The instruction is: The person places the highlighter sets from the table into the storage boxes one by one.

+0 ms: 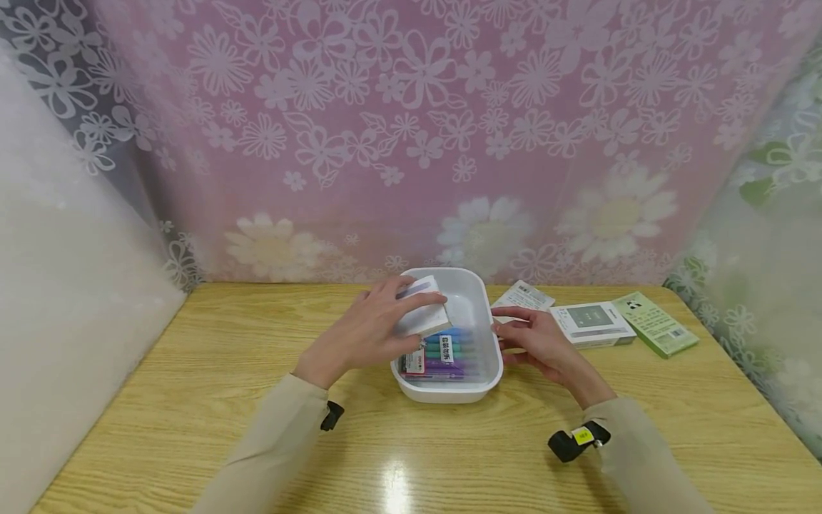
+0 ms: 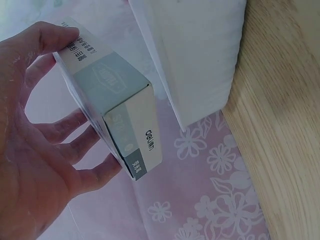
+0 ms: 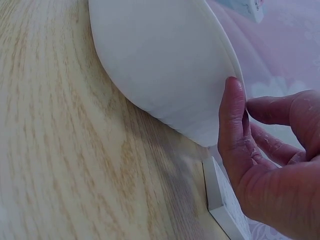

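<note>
Pinched between thumb and fingers of the left hand (image 1: 372,323): one white-and-grey cardboard box (image 2: 120,90), tilted, above the left part of one white rounded-rectangular plastic basin (image 1: 449,396). Inside the basin: blue, green and purple pens (image 1: 452,370) under clear plastic, too blurred to count, with a white printed label (image 1: 446,348) on top. Pinched in the right hand (image 1: 536,343): the basin's right rim. To the right, on the wood-grain tabletop (image 1: 193,392), three more: one small white printed box (image 1: 528,294), partly hidden; one white box with a grey-green panel (image 1: 594,325); one flat light-green box (image 1: 655,325)
</note>
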Motion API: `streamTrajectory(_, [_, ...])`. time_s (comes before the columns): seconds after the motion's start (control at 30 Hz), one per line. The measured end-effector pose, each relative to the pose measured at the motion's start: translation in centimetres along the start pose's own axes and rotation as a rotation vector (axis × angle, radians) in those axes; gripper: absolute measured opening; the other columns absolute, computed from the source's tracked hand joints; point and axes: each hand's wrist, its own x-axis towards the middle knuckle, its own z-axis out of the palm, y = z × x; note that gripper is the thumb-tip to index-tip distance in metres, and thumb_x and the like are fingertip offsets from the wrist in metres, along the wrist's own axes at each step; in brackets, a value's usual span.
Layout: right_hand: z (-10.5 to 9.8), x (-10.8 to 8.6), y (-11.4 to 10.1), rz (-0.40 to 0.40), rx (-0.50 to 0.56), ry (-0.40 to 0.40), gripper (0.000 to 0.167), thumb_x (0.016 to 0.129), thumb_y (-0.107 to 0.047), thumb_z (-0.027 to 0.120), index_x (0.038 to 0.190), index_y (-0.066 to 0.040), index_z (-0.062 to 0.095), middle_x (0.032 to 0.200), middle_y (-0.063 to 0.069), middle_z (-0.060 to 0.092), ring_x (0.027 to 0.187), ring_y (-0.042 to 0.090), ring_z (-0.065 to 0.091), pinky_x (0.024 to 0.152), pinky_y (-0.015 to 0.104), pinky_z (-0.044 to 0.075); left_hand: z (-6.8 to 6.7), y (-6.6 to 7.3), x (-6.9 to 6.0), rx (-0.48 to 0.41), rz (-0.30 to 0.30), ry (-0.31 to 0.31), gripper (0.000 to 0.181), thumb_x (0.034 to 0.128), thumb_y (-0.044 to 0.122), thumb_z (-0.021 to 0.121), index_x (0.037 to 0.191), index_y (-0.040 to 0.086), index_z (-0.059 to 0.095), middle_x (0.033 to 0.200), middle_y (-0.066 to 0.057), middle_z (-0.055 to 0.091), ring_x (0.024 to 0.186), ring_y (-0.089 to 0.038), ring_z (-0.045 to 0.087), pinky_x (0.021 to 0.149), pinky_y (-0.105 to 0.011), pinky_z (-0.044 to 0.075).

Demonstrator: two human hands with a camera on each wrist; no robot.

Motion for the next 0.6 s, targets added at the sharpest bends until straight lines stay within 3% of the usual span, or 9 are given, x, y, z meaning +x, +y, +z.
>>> streamTrajectory(0.6, [-0.1, 0.0, 0.1, -0.004, 0.010, -0.004, 0.060, 0.102, -0.023, 0.065, 0.154, -0.005, 0.041, 0.102, 0.000, 0.076, 0.084, 0.014, 0.073, 0.071, 0.030, 0.063, 1.4, 1.4, 2.1, -0.017, 0.065, -0.024, 0.061, 0.0892, 0.032, 0.065, 0.146, 0.047, 0.047, 0.157, -0.009, 0.041, 0.138, -0.032, 0.047, 0.099, -0.054, 0.047])
